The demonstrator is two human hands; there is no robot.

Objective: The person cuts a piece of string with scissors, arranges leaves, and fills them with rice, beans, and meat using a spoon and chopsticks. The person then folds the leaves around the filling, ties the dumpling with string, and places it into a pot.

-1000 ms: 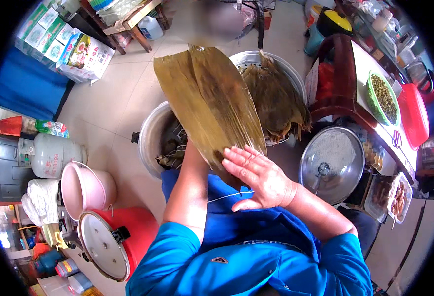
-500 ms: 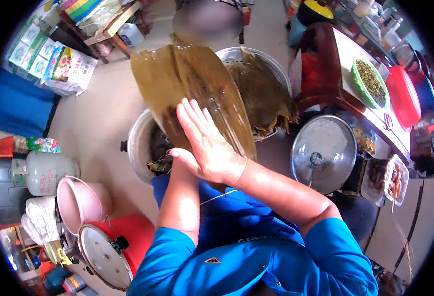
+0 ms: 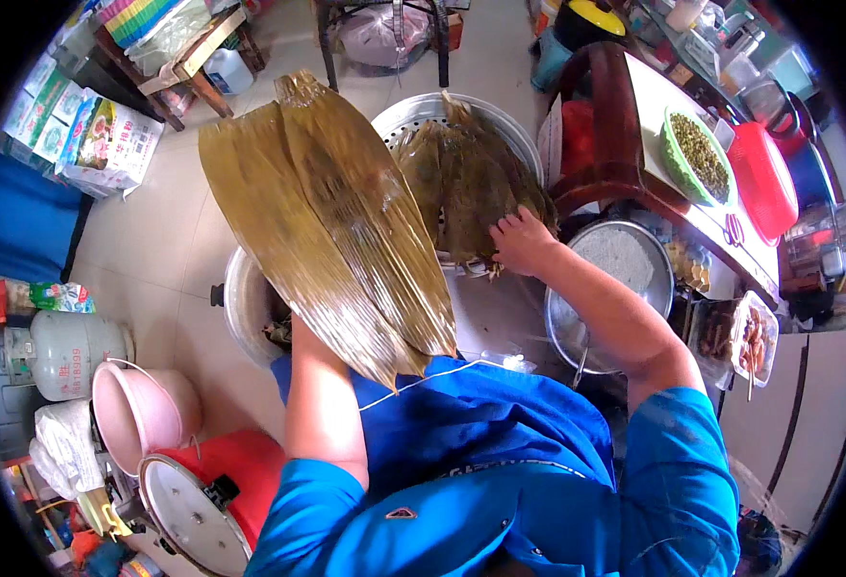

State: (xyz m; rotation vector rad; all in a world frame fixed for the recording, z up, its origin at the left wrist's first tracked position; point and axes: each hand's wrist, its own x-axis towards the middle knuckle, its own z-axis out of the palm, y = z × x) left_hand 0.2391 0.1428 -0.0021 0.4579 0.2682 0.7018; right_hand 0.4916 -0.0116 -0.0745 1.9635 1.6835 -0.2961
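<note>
Left hand: hiding beneath broad leaves (image 3: 331, 221), its grip impossible to tell.
Right hand (image 3: 523, 242): curling against the leaf pile (image 3: 469, 178), pinch unclear.

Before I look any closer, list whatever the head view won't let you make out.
All in the head view:
- Left hand: hidden under the broad leaves.
- Right hand: too small to tell whether its fingertips pinch or merely touch the leaf pile.
- Silver pot: most of its inside is covered by the broad leaves.
- Metal bowl: a strip is hidden behind the right forearm.
- Dark-legged stool: top cut off by the upper edge.
</note>
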